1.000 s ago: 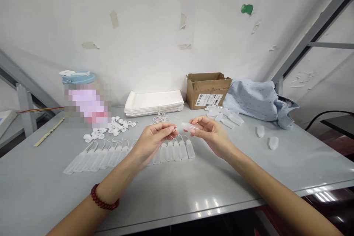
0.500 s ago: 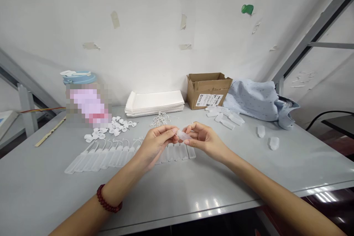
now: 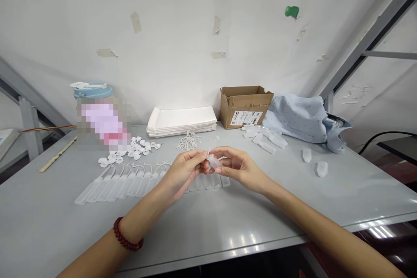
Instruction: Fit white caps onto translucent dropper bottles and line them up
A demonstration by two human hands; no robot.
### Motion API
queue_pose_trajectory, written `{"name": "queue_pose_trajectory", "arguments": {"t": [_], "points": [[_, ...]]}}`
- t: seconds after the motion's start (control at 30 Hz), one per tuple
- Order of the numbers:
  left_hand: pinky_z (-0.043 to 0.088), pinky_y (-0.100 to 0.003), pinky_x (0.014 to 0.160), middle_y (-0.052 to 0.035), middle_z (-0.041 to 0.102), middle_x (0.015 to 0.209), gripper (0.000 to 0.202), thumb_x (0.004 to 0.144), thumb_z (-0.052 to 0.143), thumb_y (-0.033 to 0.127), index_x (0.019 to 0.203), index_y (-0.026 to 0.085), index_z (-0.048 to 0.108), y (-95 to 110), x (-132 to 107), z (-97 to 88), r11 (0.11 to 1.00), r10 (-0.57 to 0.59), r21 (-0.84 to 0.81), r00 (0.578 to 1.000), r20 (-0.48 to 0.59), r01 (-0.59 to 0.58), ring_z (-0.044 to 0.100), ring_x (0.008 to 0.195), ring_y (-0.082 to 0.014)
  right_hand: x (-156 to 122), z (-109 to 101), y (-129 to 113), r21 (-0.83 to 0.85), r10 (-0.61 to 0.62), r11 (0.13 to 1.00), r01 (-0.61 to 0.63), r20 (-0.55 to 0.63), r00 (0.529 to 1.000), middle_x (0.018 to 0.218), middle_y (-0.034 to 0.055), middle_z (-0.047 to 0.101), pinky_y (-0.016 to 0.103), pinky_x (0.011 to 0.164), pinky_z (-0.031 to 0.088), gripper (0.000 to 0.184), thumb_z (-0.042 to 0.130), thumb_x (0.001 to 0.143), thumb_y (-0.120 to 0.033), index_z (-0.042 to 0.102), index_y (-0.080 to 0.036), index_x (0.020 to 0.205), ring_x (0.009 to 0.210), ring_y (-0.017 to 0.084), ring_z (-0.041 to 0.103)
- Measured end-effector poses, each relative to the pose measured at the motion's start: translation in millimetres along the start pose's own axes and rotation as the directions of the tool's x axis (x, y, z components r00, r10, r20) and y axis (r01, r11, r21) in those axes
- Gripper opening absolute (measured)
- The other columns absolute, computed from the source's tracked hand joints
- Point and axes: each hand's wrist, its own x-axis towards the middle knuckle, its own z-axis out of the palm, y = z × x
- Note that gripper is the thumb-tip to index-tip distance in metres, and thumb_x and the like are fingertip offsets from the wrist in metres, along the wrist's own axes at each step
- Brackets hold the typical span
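Note:
Between my two hands is a small translucent plastic bottle, tilted, with its narrow neck toward my left hand. My right hand grips its body between thumb and fingers. My left hand is closed in a pinch at the neck, where a bit of white cord shows by the fingertips. Under and beside my hands lies a row of similar translucent bottles, several with white cords looped at their necks. My left forearm and hand hide part of that row.
Small white plastic caps lie left, near a blue-lidded container. Behind my hands are loose white cords and stacked white paper. A cardboard box, loose bottles and light blue cloth are at right.
The bottle has turned slightly, its body pointing lower toward the right. My right fingers have shifted over its neck end, and a bit of cord now shows there.

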Motion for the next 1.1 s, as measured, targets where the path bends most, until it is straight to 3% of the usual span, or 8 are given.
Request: {"name": "queue_pose_trajectory", "arguments": {"t": [0.37,0.5,0.63,0.9,1.1], "points": [[0.041,-0.028,0.070,0.0005,0.054,0.064,0.021,0.083,0.055,0.029,0.069,0.014,0.059,1,-1,5.0,0.995,0.013,0.103,0.999,-0.034,-0.009,0.050,0.064,-0.0116,2,2,-3,0.008,0.017,1.000,-0.017,-0.027,0.999,0.096,0.0033,0.062,0.028,0.069,0.048,0.028,0.069,0.077,-0.024,0.060,-0.021,0.104,0.081,0.015,0.065],[0.042,-0.029,0.069,-0.0009,0.058,0.068,0.018,0.082,0.053,0.030,0.079,0.014,0.061,2,-2,8.5,0.982,0.093,0.174,0.992,-0.089,-0.076,0.054,0.066,-0.0136,2,-1,-2,0.015,0.019,1.000,-0.018,-0.072,0.997,0.101,0.0042,0.062,0.033,0.077,0.049,0.031,0.070,0.076,-0.028,0.059,-0.022,0.104,0.081,0.017,0.066],[0.043,-0.027,0.067,-0.0001,0.060,0.072,0.024,0.081,0.060,0.034,0.097,0.017,0.062,0,-3,10.1,0.936,0.197,0.306,0.979,-0.042,-0.175,0.055,0.066,-0.0133,3,-1,-1,0.035,0.013,0.999,-0.011,-0.064,0.998,0.099,0.0041,0.061,0.037,0.080,0.050,0.032,0.070,0.076,-0.030,0.058,-0.021,0.104,0.079,0.017,0.066],[0.044,-0.025,0.065,0.0003,0.060,0.067,0.024,0.081,0.061,0.039,0.072,0.017,0.064,0,-3,9.9,0.898,0.245,0.369,0.969,0.031,-0.239,0.056,0.066,-0.0134,1,2,-5,0.020,-0.009,1.000,0.009,-0.021,1.000,0.099,0.0033,0.061,0.036,0.079,0.052,0.032,0.068,0.079,-0.029,0.059,-0.023,0.109,0.082,0.017,0.067],[0.046,-0.025,0.064,-0.0018,0.064,0.077,0.026,0.081,0.061,0.041,0.088,0.017,0.066,-2,-2,9.7,0.883,0.296,0.401,0.952,-0.074,-0.243,0.054,0.063,-0.0121,0,1,-6,-0.001,0.028,1.000,-0.028,-0.037,0.999,0.098,0.0043,0.063,0.037,0.081,0.050,0.030,0.069,0.078,-0.028,0.061,-0.022,0.106,0.082,0.018,0.067]]}}
